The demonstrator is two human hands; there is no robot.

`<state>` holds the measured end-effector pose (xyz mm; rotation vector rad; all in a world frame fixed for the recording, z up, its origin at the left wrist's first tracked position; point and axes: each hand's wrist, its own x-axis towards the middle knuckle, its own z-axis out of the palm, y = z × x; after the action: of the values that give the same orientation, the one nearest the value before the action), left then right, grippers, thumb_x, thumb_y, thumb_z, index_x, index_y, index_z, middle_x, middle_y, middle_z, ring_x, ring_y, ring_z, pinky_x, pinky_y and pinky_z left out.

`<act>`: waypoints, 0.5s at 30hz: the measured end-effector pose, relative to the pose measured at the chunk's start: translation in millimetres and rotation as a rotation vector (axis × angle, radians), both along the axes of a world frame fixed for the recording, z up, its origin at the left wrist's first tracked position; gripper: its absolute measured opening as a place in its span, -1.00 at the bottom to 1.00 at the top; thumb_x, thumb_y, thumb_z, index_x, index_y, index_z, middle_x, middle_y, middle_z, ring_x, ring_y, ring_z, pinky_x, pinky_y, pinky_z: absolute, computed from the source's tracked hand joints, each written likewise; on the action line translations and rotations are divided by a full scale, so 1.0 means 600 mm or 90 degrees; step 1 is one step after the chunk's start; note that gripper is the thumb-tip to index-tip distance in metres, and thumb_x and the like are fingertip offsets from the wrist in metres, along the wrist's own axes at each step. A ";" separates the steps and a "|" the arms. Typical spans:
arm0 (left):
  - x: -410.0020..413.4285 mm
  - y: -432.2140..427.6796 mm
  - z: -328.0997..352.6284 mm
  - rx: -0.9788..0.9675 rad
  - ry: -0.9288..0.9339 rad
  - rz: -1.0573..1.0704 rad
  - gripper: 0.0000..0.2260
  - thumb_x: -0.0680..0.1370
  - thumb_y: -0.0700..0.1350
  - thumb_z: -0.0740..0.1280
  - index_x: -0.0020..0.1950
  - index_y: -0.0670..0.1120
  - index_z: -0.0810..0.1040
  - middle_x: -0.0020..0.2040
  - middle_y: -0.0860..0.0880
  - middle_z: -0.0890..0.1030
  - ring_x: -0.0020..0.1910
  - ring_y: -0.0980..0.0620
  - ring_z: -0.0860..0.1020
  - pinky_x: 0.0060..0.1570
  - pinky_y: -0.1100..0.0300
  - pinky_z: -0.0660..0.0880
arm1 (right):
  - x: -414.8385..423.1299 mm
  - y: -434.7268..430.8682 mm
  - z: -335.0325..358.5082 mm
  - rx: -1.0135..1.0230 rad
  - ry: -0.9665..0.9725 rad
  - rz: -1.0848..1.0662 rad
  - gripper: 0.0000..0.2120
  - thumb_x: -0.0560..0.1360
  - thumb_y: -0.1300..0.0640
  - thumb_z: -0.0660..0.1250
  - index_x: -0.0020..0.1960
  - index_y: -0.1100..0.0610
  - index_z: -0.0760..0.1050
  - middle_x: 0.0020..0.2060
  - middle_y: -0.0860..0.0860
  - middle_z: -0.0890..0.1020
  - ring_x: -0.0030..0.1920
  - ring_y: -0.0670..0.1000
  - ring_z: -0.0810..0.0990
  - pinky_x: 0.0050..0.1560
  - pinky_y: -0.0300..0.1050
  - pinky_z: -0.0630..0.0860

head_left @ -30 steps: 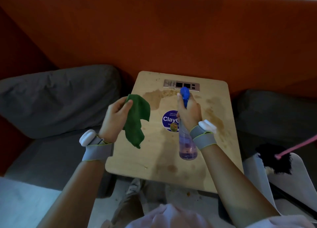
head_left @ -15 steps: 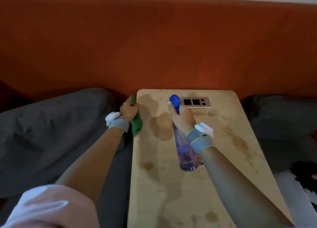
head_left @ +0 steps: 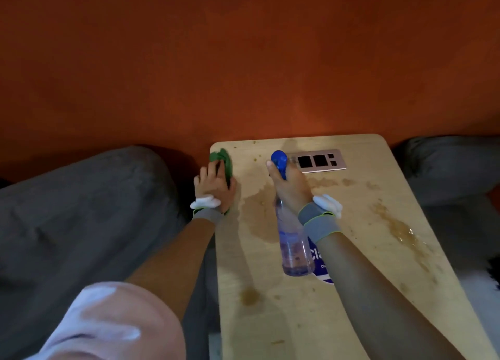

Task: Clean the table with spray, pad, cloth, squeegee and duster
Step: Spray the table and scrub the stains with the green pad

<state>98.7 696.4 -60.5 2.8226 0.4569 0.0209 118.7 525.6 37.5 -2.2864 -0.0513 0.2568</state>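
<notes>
A light wooden table (head_left: 365, 300) carries brown wet stains (head_left: 258, 213) across its top. My left hand (head_left: 215, 186) presses a green cloth (head_left: 223, 161) onto the table's far left corner, and most of the cloth is hidden under the hand. My right hand (head_left: 290, 188) grips a clear spray bottle (head_left: 293, 246) with a blue trigger head (head_left: 279, 161), held above the table's middle with the nozzle toward the far edge.
A metal socket panel (head_left: 318, 161) is set into the table's far edge. A round purple sticker (head_left: 320, 262) shows behind the bottle. Grey cushions (head_left: 81, 211) lie left and right, an orange backrest (head_left: 243, 62) stands behind. A dark duster (head_left: 493, 273) peeks in at the right edge.
My left hand carried the green cloth from the air down to the table's far left corner and now presses it flat. The head moved closer; the right hand kept the bottle.
</notes>
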 end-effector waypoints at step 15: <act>-0.002 -0.002 -0.037 -0.106 -0.025 0.002 -0.51 0.64 -0.08 -0.02 0.57 -0.12 -0.01 0.58 -0.01 0.00 0.55 -0.02 -0.08 0.50 0.05 -0.16 | 0.022 0.000 -0.026 0.056 0.091 -0.019 -0.56 0.60 -0.18 0.15 -0.30 0.10 0.43 -0.31 0.13 0.66 -0.42 0.12 0.57 0.01 0.08 0.55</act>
<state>97.4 695.0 -82.8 2.6544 0.4325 0.0364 132.2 525.8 21.8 -2.1736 0.0446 0.3941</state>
